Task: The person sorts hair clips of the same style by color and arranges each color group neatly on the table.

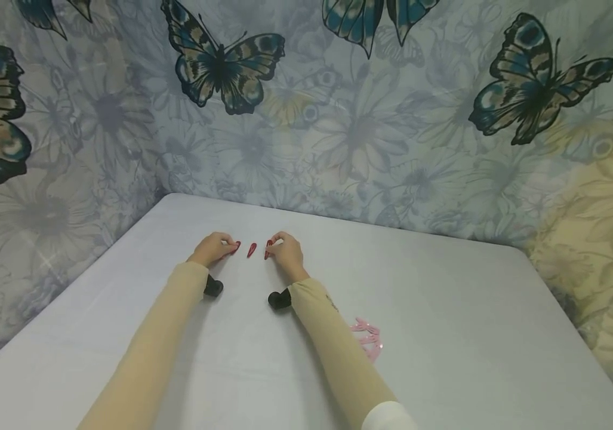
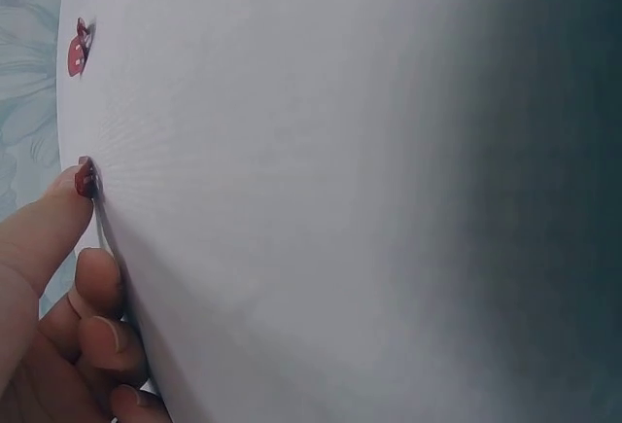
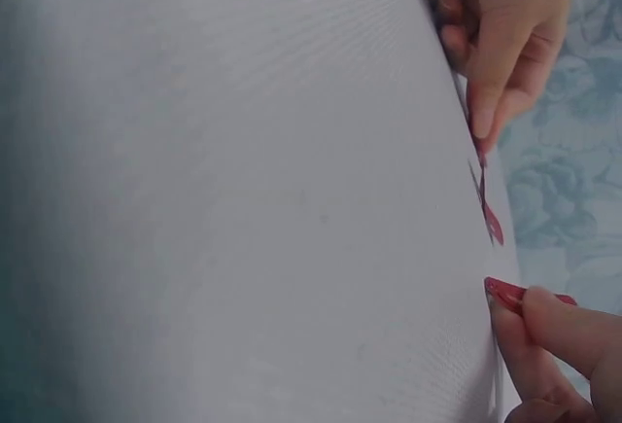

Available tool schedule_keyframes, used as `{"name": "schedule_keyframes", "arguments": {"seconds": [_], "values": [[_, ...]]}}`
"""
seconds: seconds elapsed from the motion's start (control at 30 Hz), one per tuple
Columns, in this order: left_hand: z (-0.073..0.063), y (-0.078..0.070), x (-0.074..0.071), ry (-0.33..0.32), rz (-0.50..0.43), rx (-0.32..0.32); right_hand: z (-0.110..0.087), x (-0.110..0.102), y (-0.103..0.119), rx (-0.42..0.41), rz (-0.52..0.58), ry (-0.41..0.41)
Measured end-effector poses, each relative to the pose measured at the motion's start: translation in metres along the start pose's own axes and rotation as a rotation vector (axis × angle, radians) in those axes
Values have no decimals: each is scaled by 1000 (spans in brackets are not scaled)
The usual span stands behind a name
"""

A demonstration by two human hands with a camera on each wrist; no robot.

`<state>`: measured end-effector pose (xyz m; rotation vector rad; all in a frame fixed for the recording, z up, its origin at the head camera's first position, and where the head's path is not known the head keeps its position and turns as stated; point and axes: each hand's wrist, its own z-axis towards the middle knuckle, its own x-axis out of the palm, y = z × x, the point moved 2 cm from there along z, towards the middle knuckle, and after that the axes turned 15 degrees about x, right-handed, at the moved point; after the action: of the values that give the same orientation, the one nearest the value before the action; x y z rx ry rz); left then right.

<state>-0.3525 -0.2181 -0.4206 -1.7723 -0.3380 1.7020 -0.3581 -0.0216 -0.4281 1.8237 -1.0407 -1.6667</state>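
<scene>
Three red snap hair clips are spread in a short row toward the back of the white table. The left hand [image 1: 212,249] pinches the left clip [image 1: 237,245] by its end; in the left wrist view the thumb covers part of this clip [image 2: 86,179]. Between the hands, the middle clip [image 1: 252,249] lies untouched, slightly slanted. My right hand [image 1: 286,255] holds the right clip [image 1: 268,251] between thumb and finger. In the right wrist view that clip [image 3: 505,294] sticks out on both sides of the fingertips.
Several pink hair clips [image 1: 372,339] lie right of the right forearm, partly hidden by the sleeve. A black wrist camera [image 1: 213,286] sits at the left wrist, another [image 1: 279,299] at the right. A butterfly-patterned wall [image 1: 360,137] borders the white table [image 1: 446,334] behind.
</scene>
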Motion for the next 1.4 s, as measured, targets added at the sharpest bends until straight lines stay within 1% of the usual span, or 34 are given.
{"name": "schedule_keyframes", "arguments": {"seconds": [0.1, 0.2, 0.4, 0.47, 0.6, 0.73, 0.93, 1.03, 1.13, 1.4], "values": [[1, -1, -1, -8, 8, 1, 1, 1, 1, -20, 4, 9], [0, -4, -3, -14, 12, 9, 1, 1, 2, -41, -21, 11], [-2, -3, 0, 5, 8, 6, -1, 3, 2, -42, -164, -13], [-2, -2, 1, 0, 8, 0, -1, 3, 2, -46, -209, -18], [-3, -3, 2, -12, 0, -5, -1, 3, 3, -61, -261, -23], [-3, -4, 3, -8, -2, -17, -1, 3, 3, -63, -287, -28], [-3, -3, 1, -8, 0, -15, -1, 3, 4, -68, -301, -21], [-2, -3, 0, -12, 6, -7, -1, 2, 4, -67, -285, -2], [-1, -4, -2, -12, 15, -11, -2, 0, 5, -65, -268, 24], [-2, -2, 0, 5, 7, -31, -1, 0, 3, -90, -303, 72]]}}
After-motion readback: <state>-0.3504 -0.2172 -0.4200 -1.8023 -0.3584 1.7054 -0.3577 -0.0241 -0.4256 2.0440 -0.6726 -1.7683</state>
